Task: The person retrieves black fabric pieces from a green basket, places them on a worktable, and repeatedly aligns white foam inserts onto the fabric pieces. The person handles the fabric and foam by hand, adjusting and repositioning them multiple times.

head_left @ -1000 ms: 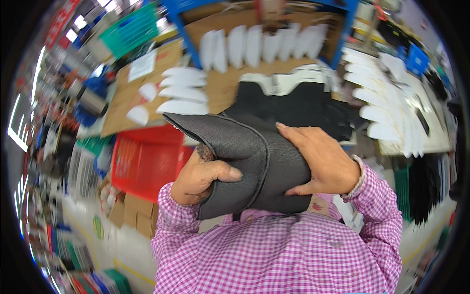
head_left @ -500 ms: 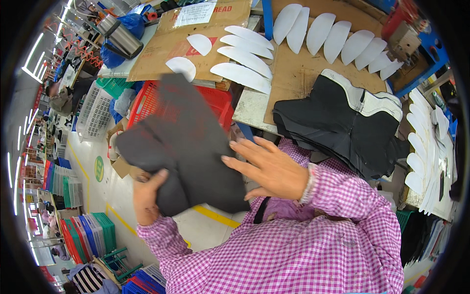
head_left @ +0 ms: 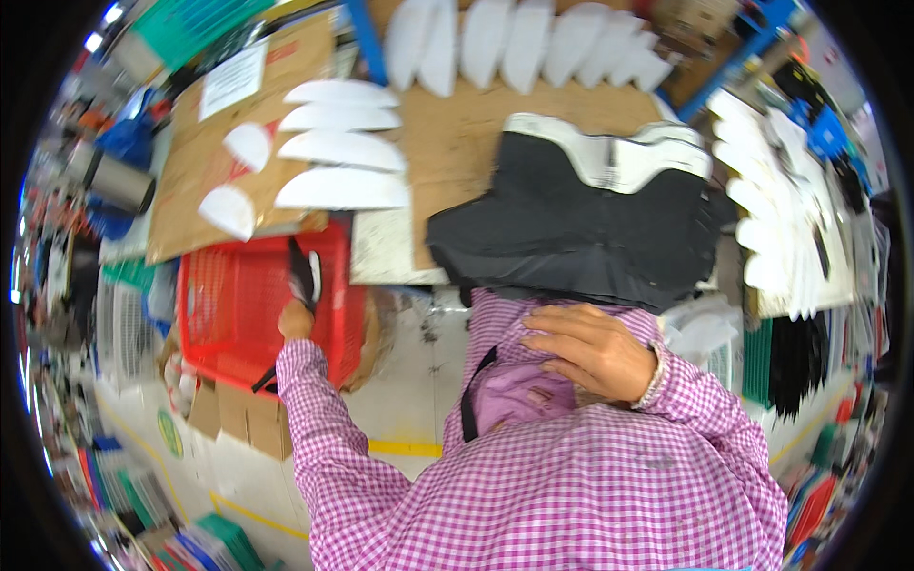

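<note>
Currently the left hand point(head_left: 297, 321) pinches the near end of a black piece with a white patch point(head_left: 303, 271), inside or just above the red basket point(head_left: 228, 309); which, I cannot tell. The right hand point(head_left: 595, 352), fingers loosely bent and slightly parted, hovers before the checked shirt point(head_left: 562, 476). Beyond it, white-edged black pieces point(head_left: 581, 233) lie stacked on the table point(head_left: 381, 262).

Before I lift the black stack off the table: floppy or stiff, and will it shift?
Probably floppy: the black stack looks made of thin sheets. Layers may slide apart, since their edges lie uneven and no binding shows. The near side might droop first, as it seems to reach past the table edge.
</note>
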`<state>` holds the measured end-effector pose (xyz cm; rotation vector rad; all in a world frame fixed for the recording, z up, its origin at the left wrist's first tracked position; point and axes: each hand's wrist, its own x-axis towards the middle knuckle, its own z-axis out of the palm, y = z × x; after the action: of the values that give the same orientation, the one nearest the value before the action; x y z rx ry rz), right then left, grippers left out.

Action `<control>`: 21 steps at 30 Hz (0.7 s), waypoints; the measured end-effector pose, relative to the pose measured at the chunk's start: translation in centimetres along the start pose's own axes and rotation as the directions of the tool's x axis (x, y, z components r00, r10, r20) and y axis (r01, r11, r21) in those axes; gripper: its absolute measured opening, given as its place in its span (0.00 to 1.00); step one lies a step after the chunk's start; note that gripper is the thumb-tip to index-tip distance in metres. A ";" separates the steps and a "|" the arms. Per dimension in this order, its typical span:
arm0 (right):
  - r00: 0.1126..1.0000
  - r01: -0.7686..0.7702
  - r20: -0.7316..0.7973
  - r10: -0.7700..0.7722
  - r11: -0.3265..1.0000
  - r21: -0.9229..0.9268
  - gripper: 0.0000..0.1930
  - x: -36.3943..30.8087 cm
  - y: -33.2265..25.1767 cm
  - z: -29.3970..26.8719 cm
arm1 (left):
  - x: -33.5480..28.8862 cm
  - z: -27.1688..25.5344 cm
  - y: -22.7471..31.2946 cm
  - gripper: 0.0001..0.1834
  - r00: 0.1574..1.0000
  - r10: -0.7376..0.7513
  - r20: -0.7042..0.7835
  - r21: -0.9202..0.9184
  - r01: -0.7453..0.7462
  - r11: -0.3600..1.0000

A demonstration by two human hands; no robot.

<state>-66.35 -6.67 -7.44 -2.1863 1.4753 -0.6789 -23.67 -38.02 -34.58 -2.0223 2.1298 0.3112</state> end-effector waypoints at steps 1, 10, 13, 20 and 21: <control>0.999 -0.005 -0.032 0.005 1.000 0.001 0.23 -0.5 0.3 -0.3 | 0.5 2.5 0.1 0.15 0.977 0.193 0.090 -0.097 -0.184 0.978; 0.885 -0.112 -0.457 -0.086 0.914 -0.390 0.23 -2.5 4.4 -6.5 | -1.7 0.7 0.6 0.22 0.936 -0.161 0.314 -0.507 0.308 0.805; 0.846 -0.302 -0.531 -0.048 0.778 -0.551 0.31 -0.6 8.7 -8.8 | -6.5 -7.6 4.8 0.17 1.000 -0.007 0.005 -0.661 0.008 0.750; 0.858 -0.236 -0.511 -0.046 0.849 -0.473 0.22 2.2 10.7 -9.9 | -22.0 -17.0 18.3 0.19 0.698 0.716 0.027 -0.999 0.001 0.037; 0.847 -0.191 -0.524 -0.090 0.868 -0.458 0.22 1.5 9.6 -10.2 | -23.4 -16.8 19.8 0.20 0.616 0.785 0.066 -0.997 0.076 0.024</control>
<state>-78.96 -12.16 -4.70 -2.4292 2.1952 -1.0466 -42.09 -19.27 -11.50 -0.8935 1.9229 2.7501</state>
